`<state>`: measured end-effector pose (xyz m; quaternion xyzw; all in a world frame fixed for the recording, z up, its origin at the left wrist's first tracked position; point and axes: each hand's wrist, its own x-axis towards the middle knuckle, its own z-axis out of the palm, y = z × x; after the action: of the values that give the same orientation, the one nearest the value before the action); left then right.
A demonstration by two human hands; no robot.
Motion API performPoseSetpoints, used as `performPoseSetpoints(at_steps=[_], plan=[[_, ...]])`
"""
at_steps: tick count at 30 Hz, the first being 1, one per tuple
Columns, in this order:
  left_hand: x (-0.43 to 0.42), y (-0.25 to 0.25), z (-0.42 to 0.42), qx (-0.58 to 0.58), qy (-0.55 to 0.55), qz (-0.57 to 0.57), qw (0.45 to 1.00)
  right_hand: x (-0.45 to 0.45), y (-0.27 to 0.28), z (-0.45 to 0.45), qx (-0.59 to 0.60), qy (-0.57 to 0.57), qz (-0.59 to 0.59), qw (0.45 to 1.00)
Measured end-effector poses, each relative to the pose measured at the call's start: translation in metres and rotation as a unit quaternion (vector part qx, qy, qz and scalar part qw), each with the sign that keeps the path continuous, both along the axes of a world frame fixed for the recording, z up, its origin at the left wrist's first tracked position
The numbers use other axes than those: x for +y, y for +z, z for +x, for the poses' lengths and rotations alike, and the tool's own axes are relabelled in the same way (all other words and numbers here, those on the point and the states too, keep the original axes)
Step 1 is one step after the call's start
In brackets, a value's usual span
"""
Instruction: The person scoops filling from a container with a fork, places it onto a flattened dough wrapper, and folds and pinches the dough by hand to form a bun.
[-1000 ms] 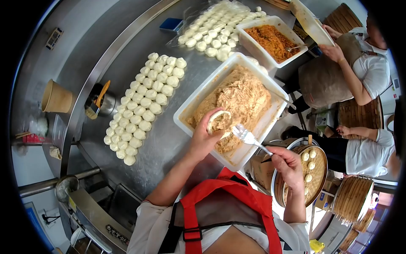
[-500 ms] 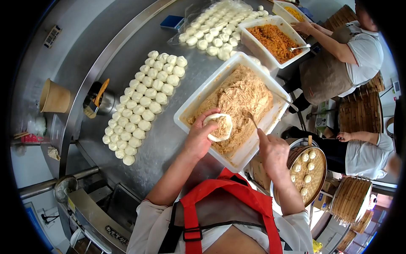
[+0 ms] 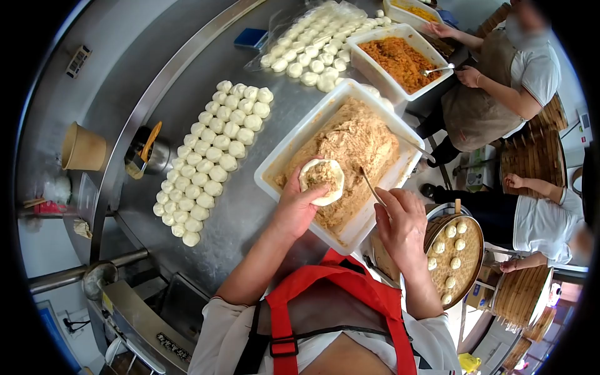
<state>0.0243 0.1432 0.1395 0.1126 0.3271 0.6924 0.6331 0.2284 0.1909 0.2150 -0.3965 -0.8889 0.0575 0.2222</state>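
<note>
Out past both hands there's a big steel table (image 3: pixel 247 194), and I'm looking down on it from the head cam. Next size down is the white plastic tub (image 3: pixel 356 236), just ahead of the hands, with a fat, rough mound of pinkish-tan filling (image 3: pixel 365 128) in it. Off to the left hand's left, the dough pieces (image 3: pixel 212 150) sit packed in rows, pale and roundish. Just right of the right hand is a round steamer (image 3: pixel 462 265) with a few little buns (image 3: pixel 456 262) spaced out on its woven base.

Now the small stuff. The dough wrapper (image 3: pixel 338 185) is white, roundish and open like a shallow cup, thick-looking at the rim, with a tan lump of filling showing in the middle, some greenish bits in it. It's right in the left hand (image 3: pixel 297 203), over the near part of the tub. That hand is half closed around it: thumb across the near edge onto the filling, the other fingers mostly hidden. The right hand (image 3: pixel 403 225), beside it, is closed on a thin metal utensil (image 3: pixel 370 183), which tilts down and away from the fingers toward the mound. Can't tell from here if the tip's touching.
</note>
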Motion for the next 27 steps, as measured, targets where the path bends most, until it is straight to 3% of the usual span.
performPoseSetpoints(at_steps=[4,7,17,20,23,26,27], plan=[[0.002,0.012,0.012,0.001,0.015,0.024,1.000,-0.011,-0.005,-0.001,0.179,0.014,-0.215,0.960],[0.000,0.027,0.019,-0.034,0.015,0.037,0.999,-0.018,0.001,-0.007,0.222,-0.008,-0.319,0.921],[-0.011,0.050,0.055,0.015,0.006,0.059,0.998,-0.026,0.003,-0.004,0.375,-0.047,-0.415,0.828],[-0.016,0.052,0.064,0.051,0.019,0.058,0.997,-0.029,0.009,0.005,0.314,-0.061,-0.349,0.881],[-0.018,0.055,0.072,0.082,0.029,0.048,0.995,-0.031,0.022,0.015,0.197,-0.019,-0.140,0.970],[-0.019,0.059,0.079,0.062,0.020,0.048,0.997,-0.030,0.025,0.021,0.205,-0.038,-0.089,0.974],[-0.019,0.061,0.081,0.047,0.015,0.050,0.998,-0.029,0.026,0.023,0.233,-0.051,-0.139,0.961]])
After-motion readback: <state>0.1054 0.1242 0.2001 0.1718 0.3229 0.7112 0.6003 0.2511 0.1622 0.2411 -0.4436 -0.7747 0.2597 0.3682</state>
